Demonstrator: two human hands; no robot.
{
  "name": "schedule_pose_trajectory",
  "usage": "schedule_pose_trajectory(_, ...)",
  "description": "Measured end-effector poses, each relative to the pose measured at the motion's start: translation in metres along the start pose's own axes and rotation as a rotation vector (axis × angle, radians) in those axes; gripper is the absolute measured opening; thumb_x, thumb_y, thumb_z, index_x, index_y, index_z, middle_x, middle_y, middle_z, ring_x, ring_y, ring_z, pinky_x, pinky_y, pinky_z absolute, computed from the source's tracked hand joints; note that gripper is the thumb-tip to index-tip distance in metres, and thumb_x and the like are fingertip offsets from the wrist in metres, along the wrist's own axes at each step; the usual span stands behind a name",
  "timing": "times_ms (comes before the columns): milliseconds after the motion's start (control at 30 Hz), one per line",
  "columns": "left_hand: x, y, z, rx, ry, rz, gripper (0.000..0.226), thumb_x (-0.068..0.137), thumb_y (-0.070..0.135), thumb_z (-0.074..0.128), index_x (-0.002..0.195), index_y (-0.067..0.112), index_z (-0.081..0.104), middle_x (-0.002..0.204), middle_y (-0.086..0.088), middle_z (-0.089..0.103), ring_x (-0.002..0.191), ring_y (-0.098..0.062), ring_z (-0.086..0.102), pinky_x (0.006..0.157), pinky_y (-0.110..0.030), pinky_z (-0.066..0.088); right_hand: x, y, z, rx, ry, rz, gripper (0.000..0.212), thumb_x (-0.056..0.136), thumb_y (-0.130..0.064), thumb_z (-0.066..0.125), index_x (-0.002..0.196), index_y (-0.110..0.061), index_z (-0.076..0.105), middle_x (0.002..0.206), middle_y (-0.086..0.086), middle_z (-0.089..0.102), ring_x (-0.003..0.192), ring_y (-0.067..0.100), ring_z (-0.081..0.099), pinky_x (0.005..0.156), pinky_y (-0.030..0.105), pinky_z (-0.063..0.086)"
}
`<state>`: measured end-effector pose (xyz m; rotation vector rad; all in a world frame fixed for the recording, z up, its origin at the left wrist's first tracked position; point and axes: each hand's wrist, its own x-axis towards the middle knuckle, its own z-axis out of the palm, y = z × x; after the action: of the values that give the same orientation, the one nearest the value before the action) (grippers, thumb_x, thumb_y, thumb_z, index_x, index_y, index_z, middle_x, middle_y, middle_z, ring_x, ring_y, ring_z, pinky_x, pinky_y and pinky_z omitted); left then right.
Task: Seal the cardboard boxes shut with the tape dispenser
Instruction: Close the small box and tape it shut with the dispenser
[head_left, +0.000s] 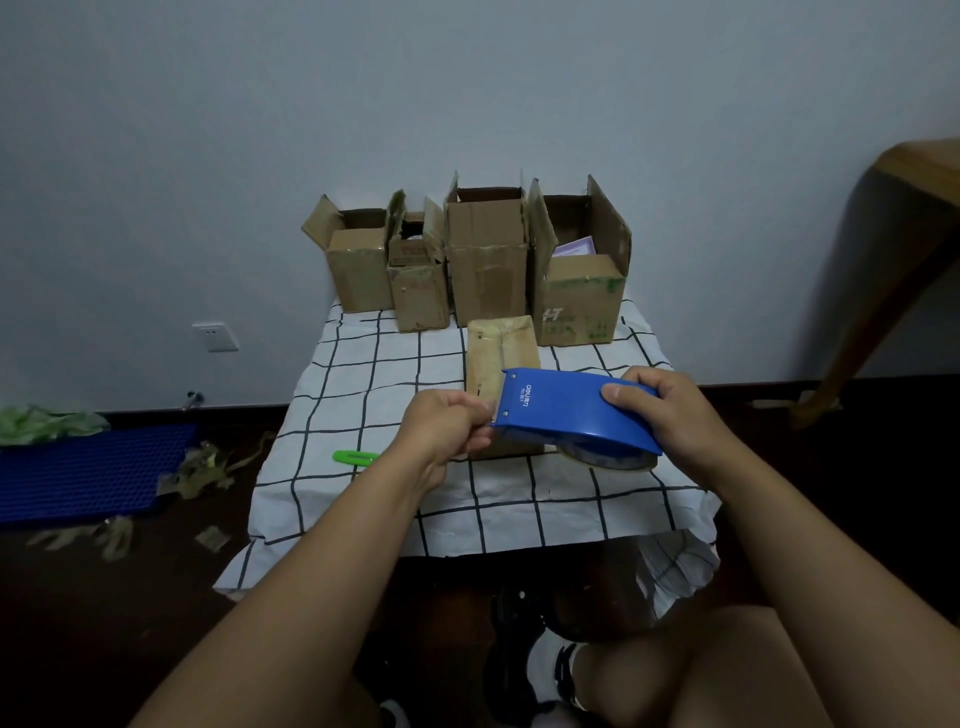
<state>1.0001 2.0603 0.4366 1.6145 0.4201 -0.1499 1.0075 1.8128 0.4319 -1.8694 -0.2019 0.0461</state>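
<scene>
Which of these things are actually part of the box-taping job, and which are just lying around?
Part of the job:
- blue tape dispenser, held in the right hand; left hand at its front end
- closed box under the hands
- four open boxes at the back

Just lying about:
- green tool
- blue mat
- tape scraps on the floor

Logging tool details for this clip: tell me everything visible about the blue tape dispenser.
The blue tape dispenser is a curved, smooth plastic shell with small white print and two rivets near its front end. A roll of clear tape shows beneath its lower edge. It is held in the air, tilted, above a closed cardboard box on the checked cloth. The right hand grips its rear end; the left hand pinches at its front end, seemingly on the tape's end.
</scene>
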Motion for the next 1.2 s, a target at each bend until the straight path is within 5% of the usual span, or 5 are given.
schedule_pose_trajectory(267, 0.011, 0.005, -0.024, 0.043, 0.158, 0.100, 0.007, 0.088, 0.004, 0.068, 0.082, 0.000, 0.070, 0.069, -0.010, 0.067, 0.055, -0.013, 0.063, 0.059, -0.021, 0.057, 0.002, 0.004, -0.036, -0.062, 0.048, 0.006, 0.023, 0.088, -0.043, 0.070, 0.066, -0.035, 0.069, 0.065, -0.011, 0.065, 0.056, 0.002, 0.060, 0.056, 0.019, 0.042)
schedule_pose_trajectory(633, 0.007, -0.005, -0.011, 0.002, 0.190, 0.112, 0.006, 0.092, 0.013, 0.066, 0.090, 0.008, 0.066, 0.083, -0.006, 0.072, 0.069, -0.016, 0.068, 0.064, -0.026, 0.057, 0.040, -0.031, -0.054, -0.320, -0.033, -0.109, 0.038, 0.087, -0.040, 0.073, 0.077, -0.004, 0.065, 0.063, -0.004, 0.059, 0.054, 0.002, 0.054, 0.058, 0.025, 0.042)
schedule_pose_trajectory(800, 0.009, -0.004, -0.012, -0.005, 0.239, 0.162, 0.009, 0.089, 0.020, 0.070, 0.083, 0.014, 0.067, 0.093, 0.000, 0.069, 0.083, -0.017, 0.065, 0.076, -0.030, 0.055, 0.053, -0.043, -0.057, -0.382, -0.059, -0.117, 0.034, 0.088, -0.041, 0.071, 0.077, -0.009, 0.067, 0.066, -0.003, 0.064, 0.056, 0.004, 0.058, 0.057, 0.023, 0.045)
schedule_pose_trajectory(1033, 0.020, -0.012, -0.009, 0.010, 0.194, 0.115, 0.020, 0.090, 0.024, 0.069, 0.078, 0.008, 0.068, 0.060, 0.001, 0.063, 0.059, -0.011, 0.056, 0.067, -0.026, 0.055, 0.062, -0.043, -0.057, -0.446, -0.084, -0.094, 0.034, 0.087, -0.040, 0.073, 0.075, -0.008, 0.066, 0.067, 0.002, 0.063, 0.058, 0.006, 0.056, 0.059, 0.027, 0.043)
schedule_pose_trajectory(1200, 0.029, -0.023, -0.005, 0.168, 0.254, 0.136, 0.032, 0.090, 0.029, 0.068, 0.067, 0.009, 0.062, 0.062, -0.003, 0.060, 0.060, -0.018, 0.052, 0.068, -0.031, 0.048, 0.066, -0.041, -0.053, -0.478, -0.111, -0.073, 0.034, 0.088, -0.042, 0.071, 0.079, -0.009, 0.068, 0.077, 0.007, 0.066, 0.066, 0.013, 0.061, 0.062, 0.025, 0.046)
